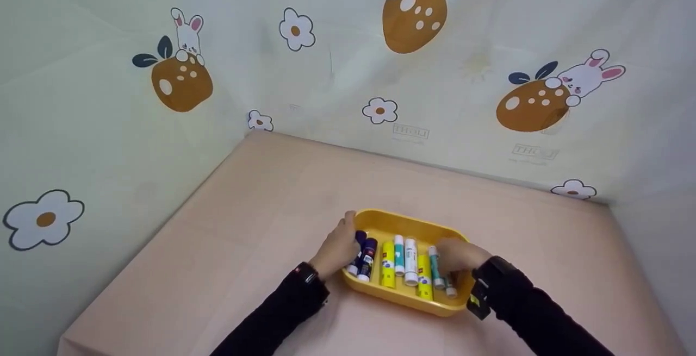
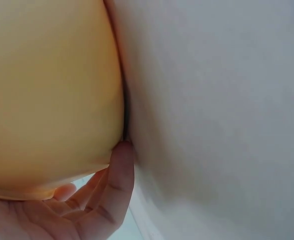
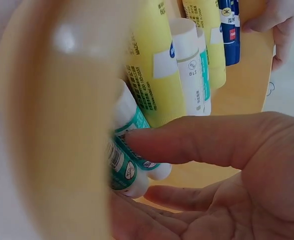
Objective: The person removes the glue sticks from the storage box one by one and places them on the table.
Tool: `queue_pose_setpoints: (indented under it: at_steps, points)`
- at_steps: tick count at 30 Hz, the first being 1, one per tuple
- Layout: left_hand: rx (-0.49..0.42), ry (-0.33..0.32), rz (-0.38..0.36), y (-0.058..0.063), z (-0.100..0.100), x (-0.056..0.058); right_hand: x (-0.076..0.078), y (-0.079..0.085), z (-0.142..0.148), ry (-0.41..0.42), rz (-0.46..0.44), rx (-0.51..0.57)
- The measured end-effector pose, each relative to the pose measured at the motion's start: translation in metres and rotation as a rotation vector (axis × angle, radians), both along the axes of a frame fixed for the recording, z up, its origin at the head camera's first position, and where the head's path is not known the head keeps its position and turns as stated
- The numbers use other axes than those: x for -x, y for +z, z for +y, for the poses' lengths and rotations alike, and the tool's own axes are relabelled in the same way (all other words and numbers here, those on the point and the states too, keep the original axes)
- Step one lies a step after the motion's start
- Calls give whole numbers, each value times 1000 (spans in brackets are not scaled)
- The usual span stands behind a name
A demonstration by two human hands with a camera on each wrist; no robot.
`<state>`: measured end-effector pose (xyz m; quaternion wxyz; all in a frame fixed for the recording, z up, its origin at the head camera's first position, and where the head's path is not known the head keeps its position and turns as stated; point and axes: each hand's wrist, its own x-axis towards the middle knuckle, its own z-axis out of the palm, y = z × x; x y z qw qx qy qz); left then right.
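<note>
A yellow plastic basin (image 1: 391,295) stands on the table, holding a row of glue sticks. My left hand (image 1: 338,248) grips its left end, thumb over the rim and fingertips at the underside in the left wrist view. Inside the right end is my right hand (image 1: 462,254), its thumb pressed on a green-and-white glue stick (image 3: 139,127) and its fingers around the far side of a second green one (image 3: 122,170). Leftward lie a yellow glue stick (image 1: 424,277), a white one (image 1: 411,261), a teal one (image 1: 399,255), another yellow one (image 1: 387,264) and navy ones (image 1: 368,258).
The table (image 1: 261,214) has a plain pinkish cover. Pale curtains (image 1: 337,73) printed with rabbits and flowers rise along its left, back and right edges.
</note>
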<state>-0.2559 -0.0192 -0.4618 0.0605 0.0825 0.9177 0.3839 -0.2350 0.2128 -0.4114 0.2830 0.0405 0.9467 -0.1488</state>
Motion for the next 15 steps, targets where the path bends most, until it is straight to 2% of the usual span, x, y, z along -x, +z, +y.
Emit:
queue_pose_setpoints:
  at_steps: [3, 10, 15]
  points:
    - [-4, 0, -10, 0, 0, 0, 0, -2, 1, -17, -6, 11]
    - [-6, -2, -10, -1, 0, 0, 1, -7, 0, 40, 4, 6]
    - [-3, 0, -22, -1, 1, 0, 2, -9, -1, 2, -15, 16]
